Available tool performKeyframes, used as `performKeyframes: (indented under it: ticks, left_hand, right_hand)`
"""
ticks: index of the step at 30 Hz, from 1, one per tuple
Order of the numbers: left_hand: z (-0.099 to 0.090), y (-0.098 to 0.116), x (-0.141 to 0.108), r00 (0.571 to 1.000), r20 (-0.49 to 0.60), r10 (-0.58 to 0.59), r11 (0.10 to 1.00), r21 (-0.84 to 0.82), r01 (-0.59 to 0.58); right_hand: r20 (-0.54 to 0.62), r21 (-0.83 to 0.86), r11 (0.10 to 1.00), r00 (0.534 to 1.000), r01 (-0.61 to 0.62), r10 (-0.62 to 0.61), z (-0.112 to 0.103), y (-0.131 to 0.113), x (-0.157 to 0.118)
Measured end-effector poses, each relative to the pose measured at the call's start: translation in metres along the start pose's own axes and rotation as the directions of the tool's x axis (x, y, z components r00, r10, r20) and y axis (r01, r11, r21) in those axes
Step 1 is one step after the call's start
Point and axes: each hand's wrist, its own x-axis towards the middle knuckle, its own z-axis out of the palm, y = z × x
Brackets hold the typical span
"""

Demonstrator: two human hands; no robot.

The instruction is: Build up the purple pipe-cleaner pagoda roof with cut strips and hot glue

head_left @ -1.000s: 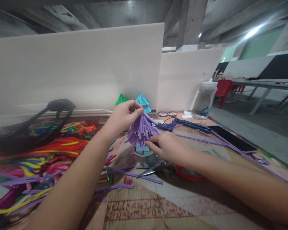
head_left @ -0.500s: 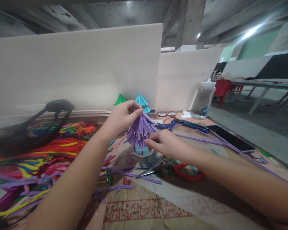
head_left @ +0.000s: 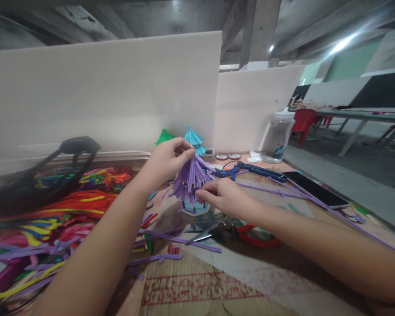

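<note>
A purple model (head_left: 192,175), two tiers of drooping fuzzy strips over an octagonal base (head_left: 195,211), stands upright on the counter (head_left: 181,289) between the person's hands. The left hand (head_left: 170,157) pinches its peak between thumb and fingers, probably to steady the whole piece from above, where the strips meet and the lower tier stays uncovered. The right hand (head_left: 222,194) is narrowed, thumb and forefinger closed on the edge of the lower tier; which strip they hold is too small to tell. That low, sideways grip seems chosen to reach single strips without crushing the upper ones. Scissors (head_left: 206,233) lie parted just in front, within easy reach, beside loose purple strips (head_left: 202,246). A blue glue gun (head_left: 228,172) rests behind the right hand, presumably handy there yet clear of the forearms. Heaped coloured strips (head_left: 88,202) fill the left side, likely kept apart for working room. A green model (head_left: 164,136) and a blue model (head_left: 194,139) stand farther back, near the pale boards (head_left: 118,96).
</note>
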Motion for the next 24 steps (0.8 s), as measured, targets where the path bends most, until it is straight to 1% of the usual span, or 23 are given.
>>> performKeyframes:
  ticks: [10, 19, 22, 24]
  left_hand:
    - [-0.0004, 0.0031, -0.0006, 1.000, 0.011, 0.004, 1.000, -0.004, -0.004]
    - [-0.0010, 0.0075, -0.0021, 1.000, 0.013, 0.022, 1.000, 0.022, -0.022]
    - [-0.0022, 0.0059, -0.0017, 1.000, 0.025, 0.014, 1.000, 0.020, -0.015]
    - [-0.0039, 0.0045, -0.0017, 0.998, 0.057, 0.003, 1.000, 0.006, -0.003]
  right_hand:
    - [-0.004, 0.021, 0.999, 0.999, 0.031, -0.031, -0.0004, -0.0070, -0.0006]
    - [-0.038, 0.036, 0.999, 0.999, 0.014, -0.013, 0.0040, -0.0063, -0.0013]
    - [-0.039, 0.045, 0.999, 0.999, 0.022, -0.020, 0.0037, -0.0057, -0.0014]
    - [-0.046, 0.047, 0.998, 0.999, 0.029, -0.026, 0.0031, -0.0063, -0.0018]
